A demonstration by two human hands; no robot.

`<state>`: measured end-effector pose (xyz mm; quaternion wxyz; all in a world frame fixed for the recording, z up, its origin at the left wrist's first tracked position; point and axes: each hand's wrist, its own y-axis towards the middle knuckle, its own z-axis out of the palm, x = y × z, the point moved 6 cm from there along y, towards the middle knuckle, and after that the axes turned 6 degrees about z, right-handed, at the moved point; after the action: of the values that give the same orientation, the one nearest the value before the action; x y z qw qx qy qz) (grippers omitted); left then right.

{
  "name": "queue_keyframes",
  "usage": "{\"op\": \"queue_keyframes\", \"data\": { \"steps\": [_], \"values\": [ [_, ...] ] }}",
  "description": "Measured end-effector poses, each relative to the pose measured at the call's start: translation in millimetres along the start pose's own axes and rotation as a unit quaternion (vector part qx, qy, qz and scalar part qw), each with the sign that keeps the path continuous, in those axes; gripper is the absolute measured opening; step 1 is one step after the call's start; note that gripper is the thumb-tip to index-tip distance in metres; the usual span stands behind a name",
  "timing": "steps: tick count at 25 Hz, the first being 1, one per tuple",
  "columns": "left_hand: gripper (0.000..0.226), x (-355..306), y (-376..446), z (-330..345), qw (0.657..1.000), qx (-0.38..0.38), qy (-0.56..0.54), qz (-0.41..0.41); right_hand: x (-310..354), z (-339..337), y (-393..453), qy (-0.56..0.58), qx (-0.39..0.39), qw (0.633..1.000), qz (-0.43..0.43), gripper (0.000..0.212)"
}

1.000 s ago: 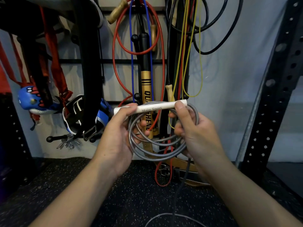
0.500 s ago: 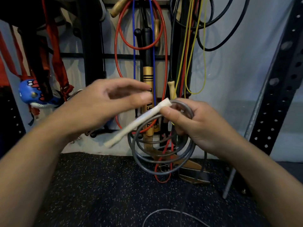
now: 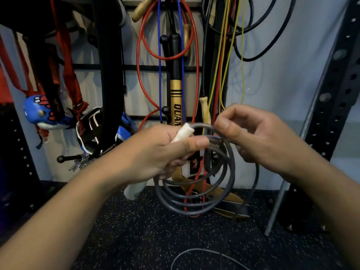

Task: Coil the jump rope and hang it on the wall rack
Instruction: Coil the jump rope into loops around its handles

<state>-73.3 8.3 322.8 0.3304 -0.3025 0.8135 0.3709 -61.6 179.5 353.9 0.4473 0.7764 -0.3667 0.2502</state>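
The left hand [image 3: 155, 152] grips the white handle [image 3: 184, 133] and the grey rope coil [image 3: 196, 180] (several loops); the right hand [image 3: 259, 137] pinches the coil's top, fingers [image 3: 224, 125] curled.

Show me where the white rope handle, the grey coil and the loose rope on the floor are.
white rope handle [image 3: 185, 132]: head view, upper end above the left fist.
grey coil [image 3: 196, 210]: head view, bottom of the loops.
loose rope on the floor [image 3: 196, 250]: head view, top of its arc.
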Motion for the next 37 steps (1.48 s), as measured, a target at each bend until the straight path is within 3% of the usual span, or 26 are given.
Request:
{"op": "queue_keyframes", "data": {
  "steps": [2,4,7,10,12,13,15,18,22,24,26,29,31,32,34,37],
  "values": [
    [0.045,1.5,0.6,-3.4,0.992,-0.038,-0.119,0.012,-12.8,-9.4,-3.0,0.047,-0.036,0.998,0.021,0.053],
    [0.044,5.1,3.1,-6.2,0.960,-0.087,-0.265,0.029,-34.3,-12.7,-4.2,0.108,-0.060,0.991,0.054,0.071],
    [0.042,10.5,9.3,-4.3,0.876,-0.194,-0.438,0.049,-59.2,11.7,-6.5,0.224,-0.012,0.967,0.119,0.087],
    [0.046,16.8,13.4,5.4,0.758,-0.332,-0.558,0.067,-67.8,56.6,-11.7,0.313,0.072,0.936,0.146,0.109],
    [0.048,24.3,14.9,10.2,0.713,-0.388,-0.581,0.061,-64.0,80.7,-15.5,0.302,0.086,0.938,0.145,0.097],
    [0.048,27.7,15.6,12.9,0.716,-0.401,-0.570,0.049,-62.8,86.9,-16.8,0.270,0.063,0.950,0.146,0.082],
    [0.044,32.4,13.4,16.9,0.758,-0.423,-0.495,0.028,-63.2,86.1,-16.6,0.256,-0.024,0.955,0.151,0.059],
    [0.039,35.3,7.9,22.4,0.817,-0.431,-0.382,0.029,-67.8,77.7,-16.5,0.387,-0.102,0.899,0.178,0.055],
    [0.035,49.6,8.4,34.0,0.860,-0.349,-0.371,0.011,-72.3,62.3,-14.3,0.414,-0.138,0.878,0.194,0.032],
    [0.027,55.8,6.6,39.3,0.872,-0.305,-0.383,-0.009,-78.3,51.2,-15.8,0.382,-0.163,0.887,0.203,0.019],
    [0.021,58.4,1.9,43.1,0.873,-0.280,-0.397,-0.036,-78.5,37.6,-16.2,0.331,-0.174,0.905,0.203,0.021],
    [0.057,63.8,-4.4,28.6,0.867,-0.262,-0.422,-0.047,-62.7,13.0,-14.1,0.213,-0.143,0.953,0.162,0.024],
    [0.101,60.9,-6.9,4.9,0.899,-0.252,-0.358,-0.023,-46.2,2.0,-13.2,0.083,-0.080,0.985,0.129,0.021],
    [0.117,52.4,-8.4,-7.5,0.930,-0.244,-0.274,-0.002,-38.6,0.6,-13.0,0.019,-0.038,0.992,0.116,0.019],
    [0.124,26.3,-7.3,-21.1,0.979,-0.195,-0.037,0.041,-28.5,4.8,-13.0,-0.081,0.045,0.991,0.100,0.016],
    [0.124,-9.6,-2.4,-6.1,0.975,-0.060,0.206,0.057,-26.4,17.7,-13.2,-0.169,0.117,0.974,0.095,0.023]
  ]
}}
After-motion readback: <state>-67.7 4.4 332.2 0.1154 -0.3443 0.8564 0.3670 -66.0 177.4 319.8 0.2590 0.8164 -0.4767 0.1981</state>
